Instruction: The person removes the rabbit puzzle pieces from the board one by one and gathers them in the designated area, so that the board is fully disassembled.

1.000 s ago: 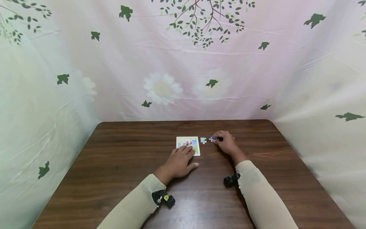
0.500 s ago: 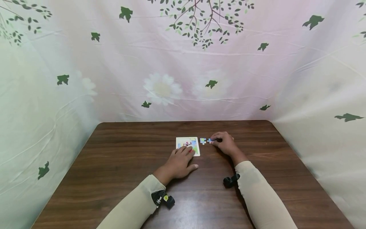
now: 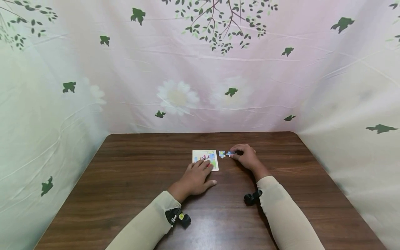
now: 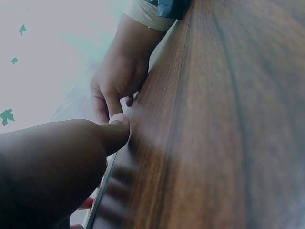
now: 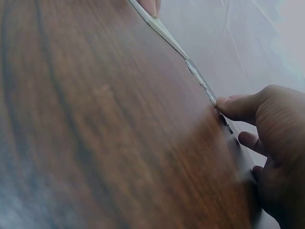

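My left hand [image 3: 195, 177] rests with straight, slightly spread fingers on a small white-rimmed jigsaw puzzle board [image 3: 217, 164], covering its lower left part. The visible part of the board has a colourful cartoon picture. Just right of the board lies a blue and yellow puzzle piece [image 3: 222, 154]. My right hand [image 3: 247, 158] pinches a second, mostly blue puzzle piece [image 3: 229, 153] between thumb and fingers, close to the first piece. In the right wrist view the pieces appear edge-on, flat on the table, with the right thumb [image 5: 238, 107] at them.
The brown wooden table [image 3: 131, 180] stretches around both hands. A printed curtain [image 3: 200, 69] with leaves, birds and flowers hangs behind it and along both sides. A small black camera sits on each wrist, the left one [image 3: 185, 219] low over the table.
My right hand has slid its puzzle piece left to the loose piece, then very slightly back right. My left hand stays on the board.
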### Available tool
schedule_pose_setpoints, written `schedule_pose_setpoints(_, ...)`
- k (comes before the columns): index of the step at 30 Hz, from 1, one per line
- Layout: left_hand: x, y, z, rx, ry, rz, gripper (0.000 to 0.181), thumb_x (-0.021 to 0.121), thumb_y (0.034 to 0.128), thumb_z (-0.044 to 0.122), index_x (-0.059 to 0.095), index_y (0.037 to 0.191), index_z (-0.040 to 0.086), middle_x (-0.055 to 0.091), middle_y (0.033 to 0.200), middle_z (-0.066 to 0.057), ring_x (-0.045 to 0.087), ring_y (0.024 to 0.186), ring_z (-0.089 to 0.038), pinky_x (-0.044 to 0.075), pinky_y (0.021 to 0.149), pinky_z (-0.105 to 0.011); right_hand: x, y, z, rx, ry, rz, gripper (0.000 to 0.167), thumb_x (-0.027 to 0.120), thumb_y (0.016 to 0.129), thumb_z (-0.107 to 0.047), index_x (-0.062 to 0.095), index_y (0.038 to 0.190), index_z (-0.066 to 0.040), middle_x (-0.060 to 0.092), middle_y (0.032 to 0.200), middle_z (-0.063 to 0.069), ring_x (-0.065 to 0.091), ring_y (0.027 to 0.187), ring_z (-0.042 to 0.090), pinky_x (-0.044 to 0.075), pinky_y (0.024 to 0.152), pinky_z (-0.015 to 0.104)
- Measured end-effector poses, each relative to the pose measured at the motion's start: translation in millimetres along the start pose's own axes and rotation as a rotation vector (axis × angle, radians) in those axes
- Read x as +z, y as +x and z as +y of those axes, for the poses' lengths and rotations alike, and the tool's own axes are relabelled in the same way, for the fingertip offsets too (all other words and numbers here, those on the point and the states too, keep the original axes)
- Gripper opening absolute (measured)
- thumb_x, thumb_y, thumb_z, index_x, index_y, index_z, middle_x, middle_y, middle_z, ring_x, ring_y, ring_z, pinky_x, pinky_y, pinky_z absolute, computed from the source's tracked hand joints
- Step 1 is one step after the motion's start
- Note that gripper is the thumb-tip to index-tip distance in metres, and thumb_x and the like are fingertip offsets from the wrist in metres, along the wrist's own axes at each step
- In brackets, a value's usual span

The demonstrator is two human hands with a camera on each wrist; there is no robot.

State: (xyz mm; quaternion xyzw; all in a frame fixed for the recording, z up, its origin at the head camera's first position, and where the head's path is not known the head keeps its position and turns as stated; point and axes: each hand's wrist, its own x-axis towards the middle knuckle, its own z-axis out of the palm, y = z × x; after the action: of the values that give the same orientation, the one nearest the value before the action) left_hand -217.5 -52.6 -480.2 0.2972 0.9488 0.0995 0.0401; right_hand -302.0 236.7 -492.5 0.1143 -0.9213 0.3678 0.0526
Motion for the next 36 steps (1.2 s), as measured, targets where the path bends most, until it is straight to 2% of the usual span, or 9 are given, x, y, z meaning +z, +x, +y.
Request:
schedule_pose_setpoints(6,0.4,-1.1,-0.9,0.005,-0.014,0.005,0.072,0.05,0.1113,0.062,0.045,0.169,0.02,0.035,0.18,-0.004,0.031,0.167,-0.031,0.032,0.131,-0.061,1.0,0.5,-0.8,-0.024,0.074,0.033,0.021,0.082,0.098,-0.01,0.083,0.119,-0.005,0.073,0.137,0.02,0.05,0.145,0.046,0.019,0.127,0.076)
schedule_pose_setpoints(11,1.0,-1.8,-1.2,0.011,-0.018,0.009,0.071,0.051,0.1113,0.062,0.045,0.169,0.019,0.035,0.18,-0.004,0.031,0.167,-0.031,0.032,0.131,-0.06,7.9,4.8,-4.8,-0.062,0.075,0.051,0.02,0.084,0.097,-0.012,0.083,0.116,-0.006,0.074,0.135,0.018,0.048,0.142,0.045,0.019,0.12,0.076)
schedule_pose_setpoints(18,-0.1,-1.8,-0.2,0.01,-0.004,0.011,0.072,0.051,0.111,0.062,0.045,0.168,0.019,0.035,0.179,-0.004,0.031,0.167,-0.031,0.032,0.131,-0.06,28.4,11.6,-25.9,-0.095,0.097,0.04,0.017,0.083,0.098,-0.014,0.084,0.114,-0.008,0.072,0.135,0.015,0.04,0.145,0.043,0.015,0.116,0.073)
schedule_pose_setpoints(25,-0.6,-0.7,0.4,0.01,0.002,0.006,0.072,0.051,0.111,0.062,0.045,0.169,0.02,0.035,0.18,-0.004,0.031,0.167,-0.031,0.032,0.13,-0.061,45.4,15.9,-46.6,-0.125,0.074,-0.038,0.017,0.076,0.104,-0.014,0.083,0.119,-0.011,0.066,0.143,0.015,0.034,0.15,0.045,0.011,0.118,0.076)
schedule_pose_setpoints(36,-0.1,-1.3,0.1,0.013,0.013,0.009,0.072,0.051,0.1107,0.063,0.046,0.168,0.019,0.036,0.179,-0.004,0.032,0.167,-0.031,0.033,0.129,-0.061,52.7,18.0,-55.0,-0.164,-0.015,-0.151,0.019,0.07,0.107,-0.011,0.083,0.119,-0.018,0.059,0.151,0.013,0.024,0.157,0.048,0.01,0.12,0.076)
